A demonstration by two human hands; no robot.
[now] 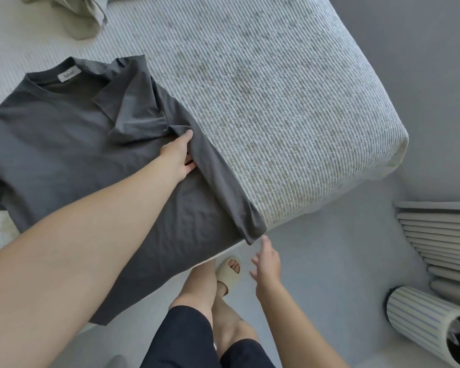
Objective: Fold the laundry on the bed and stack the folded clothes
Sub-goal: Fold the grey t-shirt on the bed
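Note:
A dark grey T-shirt point(64, 144) lies spread on the bed point(276, 102), collar at the far end, hem hanging over the near edge. Its right side and sleeve are folded inward in a long strip. My left hand point(177, 158) rests on that fold near the sleeve, thumb and fingers pinching the fabric. My right hand point(267, 257) hovers off the bed edge with fingers spread, just below the shirt's folded lower corner, holding nothing.
A pale beige garment point(77, 14) lies crumpled at the far left of the bed. A striped cylindrical basket point(420, 320) stands on the floor at right, below a ribbed grey object point(441, 235). My legs and a slipper point(227, 269) are below the bed edge.

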